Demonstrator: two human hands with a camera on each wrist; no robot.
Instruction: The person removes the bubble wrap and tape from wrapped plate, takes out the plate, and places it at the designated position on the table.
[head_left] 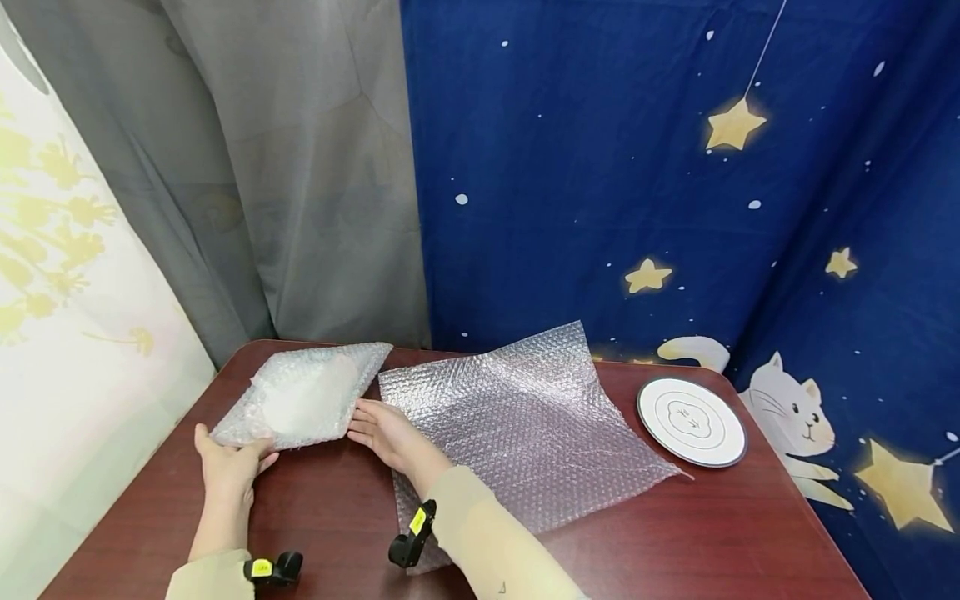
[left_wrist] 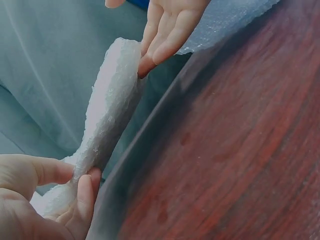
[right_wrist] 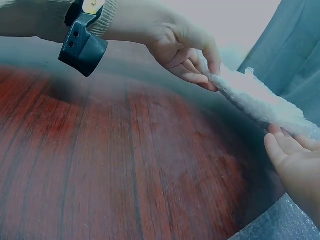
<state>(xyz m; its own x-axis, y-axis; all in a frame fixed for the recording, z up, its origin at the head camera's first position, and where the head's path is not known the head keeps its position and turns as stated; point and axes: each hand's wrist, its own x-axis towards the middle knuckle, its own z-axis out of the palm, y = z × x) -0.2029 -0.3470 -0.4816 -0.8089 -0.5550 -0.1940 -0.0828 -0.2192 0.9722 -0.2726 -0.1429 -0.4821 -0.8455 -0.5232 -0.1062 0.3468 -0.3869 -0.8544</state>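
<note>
Backing reddish table and wrapped bundle: curtains

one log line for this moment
left hand: pinches bubble-wrapped bundle | right hand: touches bundle's edge | loose bubble wrap: on table | plate: on table

The bubble-wrap sheet lay on the table. Left of the sheet was the wrapped bundle, the left hand at its side farther from the sheet, the right hand at the nearer. Right of the sheet lay the plate; behind the sheet hung the curtain.
</note>
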